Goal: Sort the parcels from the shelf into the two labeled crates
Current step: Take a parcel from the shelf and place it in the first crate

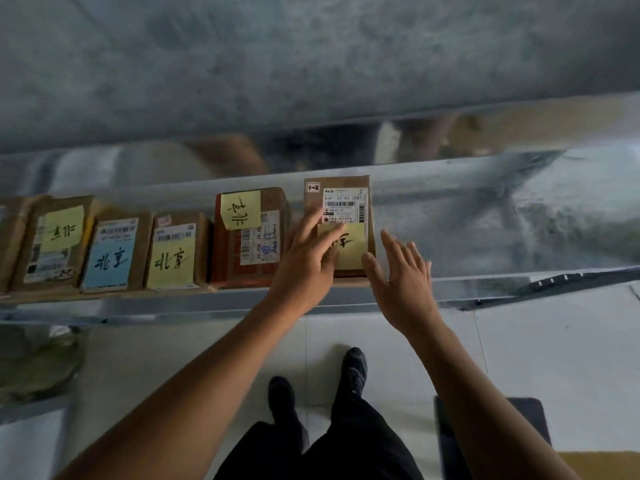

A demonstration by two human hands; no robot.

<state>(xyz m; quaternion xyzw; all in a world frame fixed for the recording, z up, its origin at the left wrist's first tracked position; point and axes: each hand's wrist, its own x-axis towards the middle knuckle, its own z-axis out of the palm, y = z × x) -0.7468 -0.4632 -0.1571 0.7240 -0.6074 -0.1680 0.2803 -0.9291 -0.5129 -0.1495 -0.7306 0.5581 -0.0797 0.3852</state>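
Observation:
A row of brown cardboard parcels lies on the metal shelf [467,216]. The rightmost parcel [341,188] carries a white shipping label and a yellow note with handwriting. My left hand [306,258] lies with straight fingers on its left part, covering some of the note. My right hand [403,271] is open at the parcel's right edge, thumb near its lower right corner. To the left sit a reddish parcel [249,244] with a yellow note, a parcel with a yellow note [175,254], a parcel with a blue note [114,258] and another with a yellow note [55,244].
The shelf's front rail [485,292] runs below the parcels. The shelf part right of the hands holds nothing. My feet [318,386] stand on a pale tiled floor. A dark crate edge [526,420] shows at the lower right, and greenish stuff lies at the lower left.

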